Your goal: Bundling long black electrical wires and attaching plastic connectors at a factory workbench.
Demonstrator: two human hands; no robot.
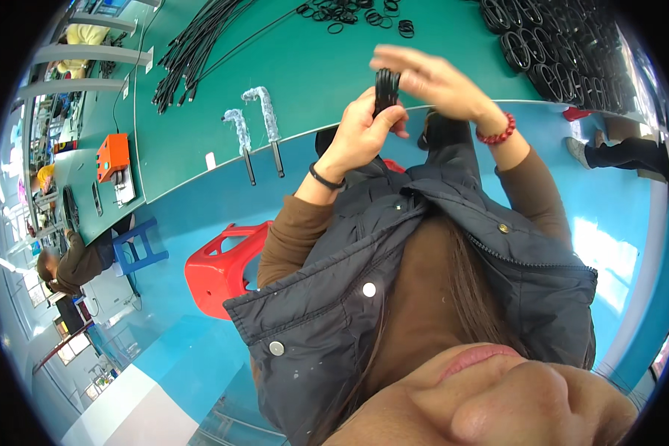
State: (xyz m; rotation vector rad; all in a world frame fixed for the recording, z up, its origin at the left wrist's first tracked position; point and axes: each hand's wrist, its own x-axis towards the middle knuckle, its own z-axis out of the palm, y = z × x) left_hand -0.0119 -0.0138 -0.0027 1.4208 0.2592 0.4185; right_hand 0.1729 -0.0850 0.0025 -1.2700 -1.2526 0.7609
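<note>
Coiled black cable (386,89) | pinched in left hand (364,130) | right hand (431,78) spread, wrapping | finished coils (565,59) piled on green table (312,67) | straight cables (193,48) remain, seemingly midway.

Bright, even overhead lighting with a cool bluish cast; pale glare patches lie on the blue floor (598,256) at right and lower left. Fisheye distortion bends the green table (290,67) edge and darkens the circular rim. The raised right hand (431,78) shows motion blur.
</note>
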